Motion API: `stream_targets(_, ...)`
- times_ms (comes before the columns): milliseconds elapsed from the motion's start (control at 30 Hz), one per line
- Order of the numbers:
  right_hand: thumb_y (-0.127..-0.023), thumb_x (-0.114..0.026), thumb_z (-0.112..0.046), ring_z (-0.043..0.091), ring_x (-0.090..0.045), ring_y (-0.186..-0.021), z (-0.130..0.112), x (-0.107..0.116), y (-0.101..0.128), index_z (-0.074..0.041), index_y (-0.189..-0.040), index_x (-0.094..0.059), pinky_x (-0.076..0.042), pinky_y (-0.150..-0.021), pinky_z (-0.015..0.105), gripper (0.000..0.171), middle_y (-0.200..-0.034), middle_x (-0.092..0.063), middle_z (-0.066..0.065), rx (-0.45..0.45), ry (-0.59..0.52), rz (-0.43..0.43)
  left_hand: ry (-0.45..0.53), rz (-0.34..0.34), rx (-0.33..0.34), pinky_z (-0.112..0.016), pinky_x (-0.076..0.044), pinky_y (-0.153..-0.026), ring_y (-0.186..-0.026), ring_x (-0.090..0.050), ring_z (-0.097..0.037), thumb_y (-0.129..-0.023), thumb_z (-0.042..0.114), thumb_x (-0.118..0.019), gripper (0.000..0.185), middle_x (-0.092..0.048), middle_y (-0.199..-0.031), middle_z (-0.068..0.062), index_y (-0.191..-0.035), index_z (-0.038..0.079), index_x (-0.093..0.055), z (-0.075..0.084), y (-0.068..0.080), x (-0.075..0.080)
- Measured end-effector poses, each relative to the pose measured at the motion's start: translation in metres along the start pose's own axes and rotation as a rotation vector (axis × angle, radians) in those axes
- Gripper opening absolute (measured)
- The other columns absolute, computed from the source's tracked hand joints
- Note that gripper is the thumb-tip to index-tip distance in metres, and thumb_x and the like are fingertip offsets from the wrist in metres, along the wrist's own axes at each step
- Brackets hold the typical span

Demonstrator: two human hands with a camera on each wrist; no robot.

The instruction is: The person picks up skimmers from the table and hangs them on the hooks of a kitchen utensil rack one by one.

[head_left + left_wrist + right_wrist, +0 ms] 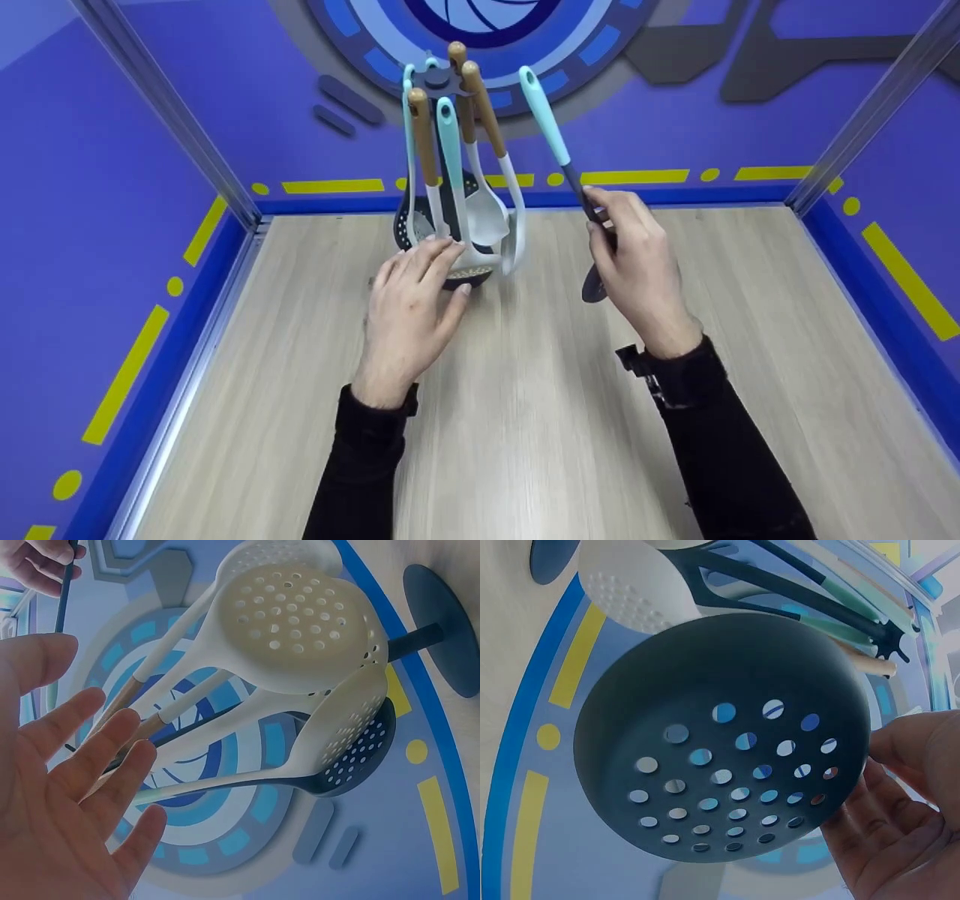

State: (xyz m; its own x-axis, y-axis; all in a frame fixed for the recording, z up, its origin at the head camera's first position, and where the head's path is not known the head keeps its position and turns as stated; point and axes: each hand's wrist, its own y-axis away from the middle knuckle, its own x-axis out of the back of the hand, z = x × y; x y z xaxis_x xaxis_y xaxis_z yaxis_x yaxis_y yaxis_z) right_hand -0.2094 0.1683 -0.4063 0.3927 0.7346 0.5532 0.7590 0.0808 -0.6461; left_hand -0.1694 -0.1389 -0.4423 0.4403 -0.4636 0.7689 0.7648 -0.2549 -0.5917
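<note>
at the left of the head view the left hand (pixel 409 300) lies flat and open over the wooden counter (pixel 525 420), fingers straight and a little spread, the fingertips (pixel 442 251) right at the foot of the utensil rack (pixel 450 172); if they touch it i cannot tell. the left wrist view shows the same open palm (pixel 52 802) at the lower left of the frame, holding nothing, with pale perforated skimmers (pixel 300 622) hanging just beyond the fingers

the rack stands in the upper middle of the head view, near the back wall, and carries several utensils with wooden and turquoise handles; its dark round base (pixel 442 630) is at the upper right of the left wrist view

right of the rack, the right hand (pixel 634 259) grips a dark slotted spoon (pixel 592 285) by its shaft, fingers curled around it. the turquoise handle (pixel 541 112) points to the upper left, tilted toward the rack but apart from it, and the dark bowl hangs below the hand, above the counter. in the right wrist view the perforated bowl (pixel 720 742) fills the middle of the frame, with the hand (pixel 900 817) at the lower right
</note>
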Motion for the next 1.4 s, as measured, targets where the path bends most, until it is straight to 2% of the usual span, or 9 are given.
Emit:
stream_targets(300, -0.115, -0.069, 0.000, 0.035, -0.080, -0.125, -0.010, -0.009, -0.003, -0.007, -0.156, -0.072, -0.069, -0.104, 0.048, 0.042, -0.141, -0.077, 0.020, 0.022, 0.010, -0.024, 0.001, 0.017, 0.014, -0.060, -0.051, -0.132, -0.154, -0.067, -0.032, -0.113, 0.030, -0.076, 0.050, -0.071, -0.163, -0.006, -0.160, 0.015, -0.070, -0.006, 0.000, 0.005)
stream_targets(700, -0.115, -0.069, -0.001, 0.038, -0.079, -0.125, -0.016, -0.020, -0.007, -0.006, -0.154, -0.073, -0.068, -0.106, 0.051, 0.040, -0.140, -0.079, 0.020, 0.041, 0.016, -0.054, 0.020, 0.014, 0.040, -0.062, -0.049, -0.133, -0.155, -0.066, -0.032, -0.114, 0.030, -0.075, 0.050, -0.071, -0.165, -0.006, -0.162, 0.015, -0.069, -0.009, 0.000, 0.009)
stream_targets(1067, -0.114, -0.069, 0.001, 0.037, -0.079, -0.122, -0.016, -0.029, -0.008, -0.006, -0.153, -0.073, -0.068, -0.105, 0.050, 0.040, -0.140, -0.079, 0.020, 0.065, 0.020, -0.073, 0.017, 0.025, 0.037, -0.062, -0.050, -0.133, -0.155, -0.067, -0.033, -0.114, 0.029, -0.077, 0.049, -0.071, -0.163, -0.006, -0.161, 0.016, -0.070, -0.009, 0.000, 0.010)
stream_targets(1400, -0.115, -0.068, 0.000, 0.036, -0.081, -0.122, -0.017, -0.040, -0.009, -0.005, -0.156, -0.071, -0.071, -0.100, 0.046, 0.041, -0.141, -0.077, 0.020, 0.041, -0.007, -0.105, 0.022, 0.022, 0.040, -0.062, -0.050, -0.133, -0.155, -0.067, -0.033, -0.114, 0.030, -0.076, 0.050, -0.071, -0.164, -0.007, -0.162, 0.016, -0.069, -0.009, 0.001, 0.011)
